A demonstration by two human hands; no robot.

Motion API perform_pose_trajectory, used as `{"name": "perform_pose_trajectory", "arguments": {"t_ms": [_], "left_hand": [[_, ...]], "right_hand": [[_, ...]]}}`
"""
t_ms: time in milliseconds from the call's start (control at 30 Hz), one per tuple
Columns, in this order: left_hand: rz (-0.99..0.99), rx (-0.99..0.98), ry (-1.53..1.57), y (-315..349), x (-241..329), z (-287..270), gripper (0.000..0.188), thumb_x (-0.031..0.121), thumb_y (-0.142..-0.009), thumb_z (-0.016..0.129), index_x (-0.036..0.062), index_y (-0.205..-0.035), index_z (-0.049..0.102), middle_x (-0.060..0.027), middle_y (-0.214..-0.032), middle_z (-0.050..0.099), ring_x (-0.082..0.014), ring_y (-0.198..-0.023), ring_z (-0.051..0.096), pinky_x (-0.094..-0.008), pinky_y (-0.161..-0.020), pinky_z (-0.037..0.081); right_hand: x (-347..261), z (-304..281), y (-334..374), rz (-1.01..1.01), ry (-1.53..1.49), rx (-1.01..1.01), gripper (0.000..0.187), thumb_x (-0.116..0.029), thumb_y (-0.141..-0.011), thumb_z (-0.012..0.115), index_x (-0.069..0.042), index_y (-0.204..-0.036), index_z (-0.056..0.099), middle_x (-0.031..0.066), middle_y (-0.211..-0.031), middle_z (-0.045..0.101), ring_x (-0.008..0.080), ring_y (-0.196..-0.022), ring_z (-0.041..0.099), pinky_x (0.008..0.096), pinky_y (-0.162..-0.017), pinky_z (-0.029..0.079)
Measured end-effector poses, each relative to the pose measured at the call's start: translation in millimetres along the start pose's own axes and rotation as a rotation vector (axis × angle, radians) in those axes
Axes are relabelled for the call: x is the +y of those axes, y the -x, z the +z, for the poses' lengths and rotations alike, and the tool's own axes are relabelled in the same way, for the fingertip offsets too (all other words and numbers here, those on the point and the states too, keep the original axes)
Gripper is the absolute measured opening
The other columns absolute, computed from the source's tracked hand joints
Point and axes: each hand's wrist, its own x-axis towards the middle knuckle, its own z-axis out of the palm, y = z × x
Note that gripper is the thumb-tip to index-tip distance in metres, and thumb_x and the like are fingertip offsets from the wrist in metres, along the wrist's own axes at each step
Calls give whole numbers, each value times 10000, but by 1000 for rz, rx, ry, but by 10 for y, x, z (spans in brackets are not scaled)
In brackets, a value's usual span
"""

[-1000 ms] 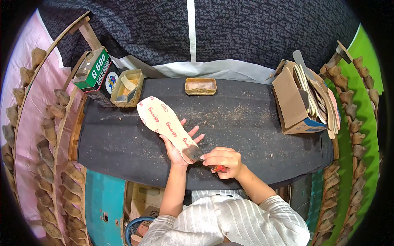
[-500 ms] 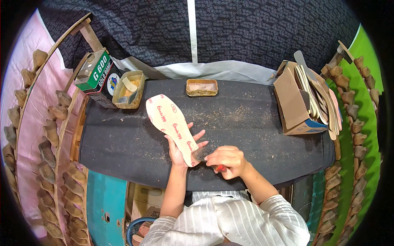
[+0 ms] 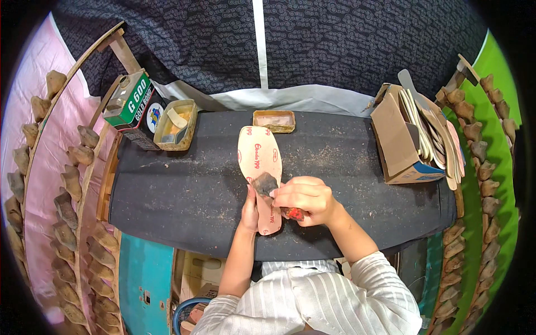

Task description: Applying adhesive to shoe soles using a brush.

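In the middle of the table is a pale insole (image 3: 260,157) with red printing, its broad end away from me and its narrow end near me. My left hand (image 3: 250,207) holds it by its left edge, thumb on top; the other fingers are hidden underneath. My right hand (image 3: 307,200) is closed around a broad-bladed knife (image 3: 265,183) with a red handle. Its wide dark blade lies over the middle of the insole; whether it touches the surface I cannot tell.
A small shallow tray (image 3: 274,120) stands at the back. At the left are a green metal can (image 3: 131,109) and a bin with scraps (image 3: 191,129). A cardboard box (image 3: 395,137) of soles stands right. Racks of shoe lasts (image 3: 72,178) flank the dark table (image 3: 167,195), strewn with shavings.
The insole has turned from leaning left to nearly straight ahead. The knife has moved from its narrow end to over its middle. My left fingers are now hidden beneath it.
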Motion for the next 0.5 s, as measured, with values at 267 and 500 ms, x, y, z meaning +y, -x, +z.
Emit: {"name": "perform_pose_trajectory", "arguments": {"t_ms": [267,500], "left_hand": [[10,-136,-143,7,-2,-151,642,504,-966,204,14,-1366,312,-142,-1338,424,-242,-1230,430,-367,-1026,361],[-16,-132,-148,-9,20,-45,692,626,-908,220,16,-1129,461,-123,-842,583,-209,-638,587,-302,-548,494]], "right_hand": [[-26,-54,-103,-4,-14,11,276,3,-525,596,-2,-795,656,111,-798,668,244,-639,638,321,-583,517],[27,-83,-167,90,-23,12,304,34,-506,563,-2,-794,654,119,-780,669,251,-654,647,324,-608,521]]}}
